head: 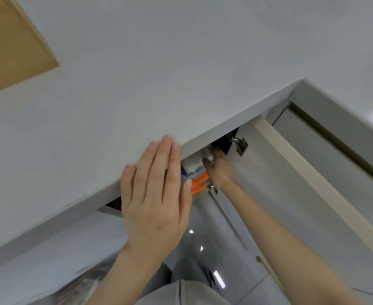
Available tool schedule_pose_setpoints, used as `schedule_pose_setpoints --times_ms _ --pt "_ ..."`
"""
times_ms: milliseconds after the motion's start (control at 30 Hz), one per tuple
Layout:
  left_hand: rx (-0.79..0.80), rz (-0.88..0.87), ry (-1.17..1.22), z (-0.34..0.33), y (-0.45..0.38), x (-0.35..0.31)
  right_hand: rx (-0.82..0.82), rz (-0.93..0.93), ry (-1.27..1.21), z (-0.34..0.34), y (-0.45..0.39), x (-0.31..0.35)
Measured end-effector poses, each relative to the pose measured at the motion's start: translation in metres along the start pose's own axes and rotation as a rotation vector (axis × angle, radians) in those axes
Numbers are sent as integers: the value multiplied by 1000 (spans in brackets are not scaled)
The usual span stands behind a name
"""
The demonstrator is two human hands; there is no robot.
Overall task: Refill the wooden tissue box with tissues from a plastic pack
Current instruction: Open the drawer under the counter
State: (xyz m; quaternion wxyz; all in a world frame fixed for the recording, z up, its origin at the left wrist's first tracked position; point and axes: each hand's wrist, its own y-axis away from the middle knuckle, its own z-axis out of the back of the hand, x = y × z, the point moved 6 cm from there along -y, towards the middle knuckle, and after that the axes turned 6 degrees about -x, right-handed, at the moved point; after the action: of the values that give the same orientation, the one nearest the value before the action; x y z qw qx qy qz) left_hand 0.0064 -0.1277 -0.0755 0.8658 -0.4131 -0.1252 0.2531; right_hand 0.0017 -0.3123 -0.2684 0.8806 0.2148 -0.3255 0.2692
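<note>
Inside the cabinet under the white countertop (pixel 137 84) lies a plastic tissue pack (pixel 193 165), white with orange stripes (pixel 200 182); most of it is hidden by the counter edge. My right hand (pixel 217 167) reaches into the cabinet, thumb and fingers closed around the pack's white end. My left hand (pixel 157 194) rests flat on the counter's front edge, fingers together, holding nothing. A tan wooden surface (pixel 13 51) shows at the top left, cut off by the frame; I cannot tell whether it is the tissue box.
The cabinet door (pixel 269 183) stands swung open to the right, with a metal hinge (pixel 239 146) near my right hand. A crinkled clear plastic bag (pixel 82 287) lies at the bottom left. Glossy grey floor (pixel 205 234) shows below between my arms.
</note>
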Motion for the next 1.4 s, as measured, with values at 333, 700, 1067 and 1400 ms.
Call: schedule_pose_setpoints --times_ms 333,700,1067,1400 --pt "-301 -147 -171 -21 7 4 -160 -196 122 -34 -53 -21" --pt "-208 -152 -188 -20 8 5 51 -416 -112 -19 -17 -25" --pt "297 62 8 12 -9 -2 182 -488 -326 98 90 8" --pt "971 104 382 40 -45 9 626 -300 44 213 160 73"
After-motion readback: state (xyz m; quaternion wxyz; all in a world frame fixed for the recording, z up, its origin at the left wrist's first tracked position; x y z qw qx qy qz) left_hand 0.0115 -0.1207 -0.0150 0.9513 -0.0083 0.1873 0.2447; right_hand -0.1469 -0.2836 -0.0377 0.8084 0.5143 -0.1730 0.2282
